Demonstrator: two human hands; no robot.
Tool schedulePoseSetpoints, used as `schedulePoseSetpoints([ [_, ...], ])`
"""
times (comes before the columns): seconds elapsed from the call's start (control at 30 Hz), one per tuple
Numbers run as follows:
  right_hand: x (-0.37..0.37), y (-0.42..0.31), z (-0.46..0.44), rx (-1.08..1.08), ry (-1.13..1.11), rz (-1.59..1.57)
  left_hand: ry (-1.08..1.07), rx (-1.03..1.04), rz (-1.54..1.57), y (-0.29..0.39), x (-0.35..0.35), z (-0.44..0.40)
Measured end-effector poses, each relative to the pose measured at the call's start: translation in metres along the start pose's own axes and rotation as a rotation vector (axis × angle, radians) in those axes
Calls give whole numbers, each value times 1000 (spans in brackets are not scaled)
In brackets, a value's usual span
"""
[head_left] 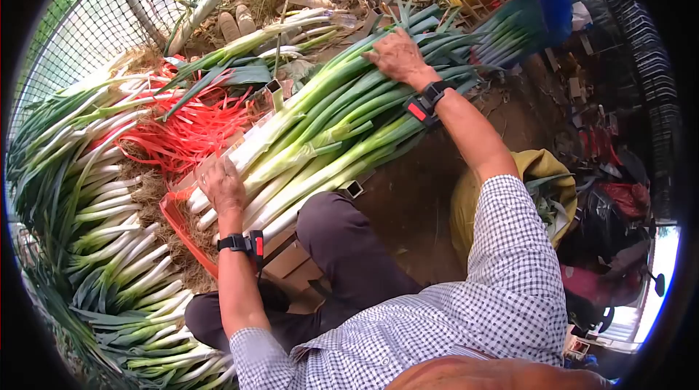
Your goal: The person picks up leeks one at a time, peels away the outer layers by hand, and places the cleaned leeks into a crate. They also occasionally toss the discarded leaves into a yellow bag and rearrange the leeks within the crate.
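A pile of long leeks (313, 128) lies slantwise in front of me, white root ends at the lower left and green leaves at the upper right. My left hand (222, 184) rests at the white ends, fingers stretched out and touching the stalks. Farther up, my right hand (399, 57) lies over the green leaves with its thumb and fingers apart. A flat orange-red strap (188, 233) runs around the root end, close below my left hand. Parts of the stalks under both palms are hidden.
More leeks (124, 244) with hairy roots line the left side. Tangled red ties (193, 128) lie behind my left hand. A metal tube end (352, 189) sticks out near my knee. A yellow sack (473, 204) stands by my right arm. Netting (95, 11) closes off the back left.
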State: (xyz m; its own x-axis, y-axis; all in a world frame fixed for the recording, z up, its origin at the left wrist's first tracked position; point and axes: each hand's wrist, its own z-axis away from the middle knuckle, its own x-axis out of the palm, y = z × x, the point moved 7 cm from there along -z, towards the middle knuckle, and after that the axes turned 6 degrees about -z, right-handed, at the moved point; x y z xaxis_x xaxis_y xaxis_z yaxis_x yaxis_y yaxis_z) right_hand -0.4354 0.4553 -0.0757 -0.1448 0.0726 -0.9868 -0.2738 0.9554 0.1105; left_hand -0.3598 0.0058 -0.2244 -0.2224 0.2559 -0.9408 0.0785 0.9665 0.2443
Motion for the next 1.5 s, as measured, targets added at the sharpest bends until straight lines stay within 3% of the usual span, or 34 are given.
schedulePoseSetpoints([
  [0.03, -2, 9, -1, 2, -40, 57, -1, -20, 29, 1, -1, 0],
  [0.23, -14, 12, 42, 75, 208, 14, 39, -21, 75, 6, -11, 1],
  [0.37, -5, 35, 37, 291, 116, -155, 36, -39, 71, 5, -9, 1],
  [0.4, -7, 46, 30, 495, -61, -247, 40, -34, 77, 5, -10, 2],
  [0.43, -5, 59, 21, 549, -90, -211, 43, -33, 80, 8, -12, 2],
  [0.57, 30, 111, -9, 520, -288, -221, -8, -35, 20, 2, -6, 3],
  [0.6, 26, 104, -4, 426, -306, -258, -31, -36, 30, 1, -3, 3],
  [0.63, 33, 115, 11, 540, -143, -340, -19, -36, 42, 1, -2, 2],
  [0.77, 63, 115, 68, 728, -66, -404, 14, -27, 35, 3, 0, 3],
  [0.9, 80, 138, 24, 583, -192, -390, -29, -47, -7, 1, 0, -1],
  [1.0, 59, 137, 0, 511, -165, -330, -99, -65, 1, 2, 0, -5],
  [1.03, 49, 134, -5, 494, -169, -297, -25, -37, 7, 3, -1, -4],
  [1.1, 22, 128, -4, 460, 49, -152, 4, -62, -57, 2, -2, -3],
  [1.17, -43, 67, -7, 400, 100, 89, -47, -83, -74, 2, -1, -4],
  [1.23, -74, 10, -10, 139, 308, 39, -42, -81, -40, 3, -1, -3],
  [1.27, -78, -24, -14, 10, 304, -93, -24, -76, -25, 2, 0, -4],
  [1.37, -55, -118, -33, -384, 206, -483, -109, -82, 7, 1, 3, -3],
  [1.43, 0, -140, -43, -493, -45, -567, -117, -72, 29, 1, -1, -2],
  [1.5, 43, -139, -14, -438, -55, -474, -181, -58, 62, -1, 1, -4],
])
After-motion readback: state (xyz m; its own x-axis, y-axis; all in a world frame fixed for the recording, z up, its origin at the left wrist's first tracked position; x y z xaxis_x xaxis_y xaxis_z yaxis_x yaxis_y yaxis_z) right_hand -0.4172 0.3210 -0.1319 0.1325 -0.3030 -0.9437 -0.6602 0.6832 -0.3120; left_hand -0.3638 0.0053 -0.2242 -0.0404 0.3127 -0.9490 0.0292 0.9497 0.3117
